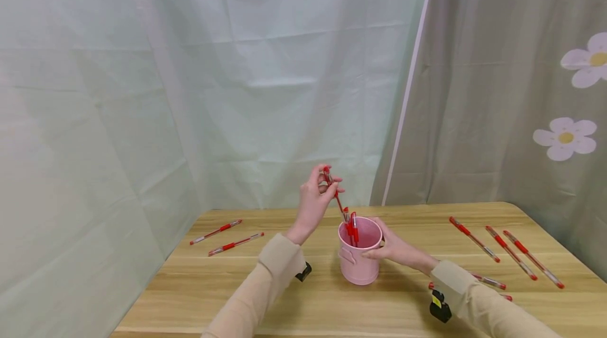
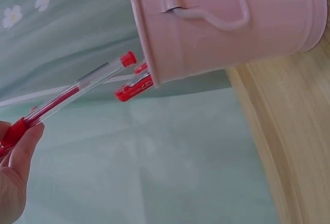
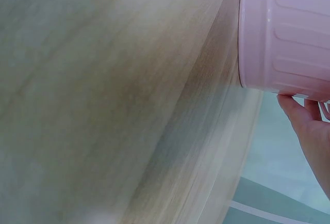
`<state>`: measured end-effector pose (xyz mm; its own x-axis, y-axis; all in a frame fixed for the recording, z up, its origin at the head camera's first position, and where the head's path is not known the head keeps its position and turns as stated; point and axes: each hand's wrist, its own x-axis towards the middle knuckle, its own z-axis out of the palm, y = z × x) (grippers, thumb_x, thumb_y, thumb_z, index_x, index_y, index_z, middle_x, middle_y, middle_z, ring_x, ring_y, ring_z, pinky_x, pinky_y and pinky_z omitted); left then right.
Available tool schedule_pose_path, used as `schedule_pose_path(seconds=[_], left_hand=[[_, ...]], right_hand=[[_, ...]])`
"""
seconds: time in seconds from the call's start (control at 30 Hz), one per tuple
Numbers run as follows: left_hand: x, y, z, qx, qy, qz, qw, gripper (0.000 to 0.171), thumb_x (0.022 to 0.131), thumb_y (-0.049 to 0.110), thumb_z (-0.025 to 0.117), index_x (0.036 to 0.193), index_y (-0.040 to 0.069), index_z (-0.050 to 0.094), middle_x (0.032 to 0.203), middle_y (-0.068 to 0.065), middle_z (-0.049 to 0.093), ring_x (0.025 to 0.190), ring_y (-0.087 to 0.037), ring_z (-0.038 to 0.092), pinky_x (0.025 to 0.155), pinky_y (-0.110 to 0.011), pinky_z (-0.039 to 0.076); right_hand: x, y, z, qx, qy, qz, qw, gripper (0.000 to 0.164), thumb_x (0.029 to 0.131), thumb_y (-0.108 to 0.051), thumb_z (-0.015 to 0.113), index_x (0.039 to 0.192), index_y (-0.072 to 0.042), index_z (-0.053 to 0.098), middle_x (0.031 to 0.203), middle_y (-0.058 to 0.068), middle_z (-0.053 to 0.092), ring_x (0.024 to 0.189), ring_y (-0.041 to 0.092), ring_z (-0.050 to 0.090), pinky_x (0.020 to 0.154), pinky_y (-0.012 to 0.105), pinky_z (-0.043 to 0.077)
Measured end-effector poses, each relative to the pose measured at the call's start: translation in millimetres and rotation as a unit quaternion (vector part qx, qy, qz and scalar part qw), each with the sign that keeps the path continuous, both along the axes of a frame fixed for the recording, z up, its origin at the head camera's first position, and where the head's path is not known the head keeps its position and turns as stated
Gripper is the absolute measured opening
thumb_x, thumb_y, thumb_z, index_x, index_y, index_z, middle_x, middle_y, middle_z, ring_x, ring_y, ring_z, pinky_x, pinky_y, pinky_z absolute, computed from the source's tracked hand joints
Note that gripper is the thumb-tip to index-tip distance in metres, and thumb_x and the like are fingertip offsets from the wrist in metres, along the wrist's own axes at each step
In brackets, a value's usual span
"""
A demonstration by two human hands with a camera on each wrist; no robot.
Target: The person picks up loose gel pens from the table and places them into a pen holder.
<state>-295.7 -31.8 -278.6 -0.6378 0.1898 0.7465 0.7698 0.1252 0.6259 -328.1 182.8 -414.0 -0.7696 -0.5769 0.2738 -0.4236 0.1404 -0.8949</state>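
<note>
A pink metal bucket (image 1: 358, 270) with a small side handle stands upright on the table. My left hand (image 1: 319, 198) pinches a red gel pen (image 1: 339, 202) above the bucket's left side, the pen slanting down toward the opening. In the left wrist view, the clear barrel of the held pen (image 2: 77, 92) ends in a red tip close to the rim. Inside the bucket lean a few red pens (image 1: 355, 230), their capped tops above the rim. From the right, my right hand (image 1: 398, 249) grips the bucket; in the right wrist view its fingers (image 3: 295, 111) lie against the wall.
Two red pens (image 1: 235, 243) lie on the left of the wooden table (image 1: 199, 296). Several more pens (image 1: 512, 253) lie on the right, some partly behind my right sleeve (image 1: 474, 290). Pale curtains (image 1: 284, 90) hang behind the table.
</note>
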Motion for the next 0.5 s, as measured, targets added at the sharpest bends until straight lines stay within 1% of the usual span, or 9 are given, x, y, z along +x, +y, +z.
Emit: schedule_pose_path(seconds=[0.13,0.27,0.37,0.5], left_hand=[[-1.9,2,-3.1,-0.001,0.002,0.008,1.0,0.036,0.086,-0.012,0.052,0.12,-0.006,0.042,0.091,-0.024,0.06,0.072,-0.032,0.064,0.067,-0.038,0.051],[-5.4,5,-7.2,0.002,-0.004,0.008,1.0,0.034,0.085,-0.012,0.052,0.118,-0.006,0.044,0.089,-0.024,0.06,0.072,-0.032,0.063,0.065,-0.037,0.052],[-6.6,6,-11.5,0.008,-0.022,0.003,0.9997,0.031,0.086,-0.011,0.052,0.116,-0.007,0.044,0.089,-0.024,0.059,0.072,-0.033,0.063,0.065,-0.038,0.051],[-6.6,7,-17.8,0.009,-0.051,0.003,0.9987,0.028,0.088,-0.009,0.051,0.116,-0.008,0.044,0.088,-0.025,0.059,0.074,-0.034,0.063,0.067,-0.038,0.051]], right_hand=[[0.1,0,-0.3,0.0,0.001,0.004,1.0,0.074,0.077,-0.016,0.072,0.135,-0.011,0.025,0.128,0.012,0.039,0.115,0.031,0.039,0.088,0.04,0.04],[0.3,1,1.3,-0.004,0.008,0.005,1.0,0.074,0.077,-0.013,0.071,0.135,-0.009,0.025,0.128,0.014,0.038,0.115,0.032,0.039,0.088,0.041,0.04],[3.3,0,4.7,-0.005,0.007,0.003,1.0,0.075,0.077,-0.01,0.071,0.135,-0.006,0.024,0.128,0.016,0.038,0.115,0.034,0.038,0.088,0.042,0.04],[13.9,-3,15.4,-0.006,-0.001,0.004,1.0,0.075,0.077,-0.008,0.071,0.134,0.0,0.023,0.128,0.021,0.037,0.115,0.04,0.036,0.087,0.043,0.04]])
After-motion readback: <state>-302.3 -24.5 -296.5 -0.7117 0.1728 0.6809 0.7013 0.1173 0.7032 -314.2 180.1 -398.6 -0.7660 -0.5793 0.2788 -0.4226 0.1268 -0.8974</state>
